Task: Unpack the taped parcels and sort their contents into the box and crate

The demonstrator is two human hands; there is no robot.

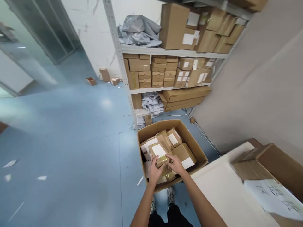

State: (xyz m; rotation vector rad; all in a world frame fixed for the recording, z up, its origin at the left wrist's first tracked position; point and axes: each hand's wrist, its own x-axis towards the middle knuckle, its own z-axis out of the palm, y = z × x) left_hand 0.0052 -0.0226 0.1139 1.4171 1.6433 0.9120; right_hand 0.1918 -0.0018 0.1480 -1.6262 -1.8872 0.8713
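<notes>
A small cardboard box (160, 161) with a white label and shiny tape is between my hands, over other parcels. My left hand (155, 171) grips its near left corner, thumb and fingers bent round the edge. On the right, my right hand (175, 164) pinches the box's near right edge. Below and around it, a large open carton (202, 154) holds several taped parcels, among them a labelled box (174, 137) at the back and a wider box (184, 154) on the right. The underside of the held box is hidden.
Beyond the carton stands a metal shelf rack (170, 52) with stacked boxes and grey plastic bags (140, 31). To the right, a white table (227, 186) bears an open carton (251, 167). Paper scraps (42, 178) lie on the blue floor (94, 151).
</notes>
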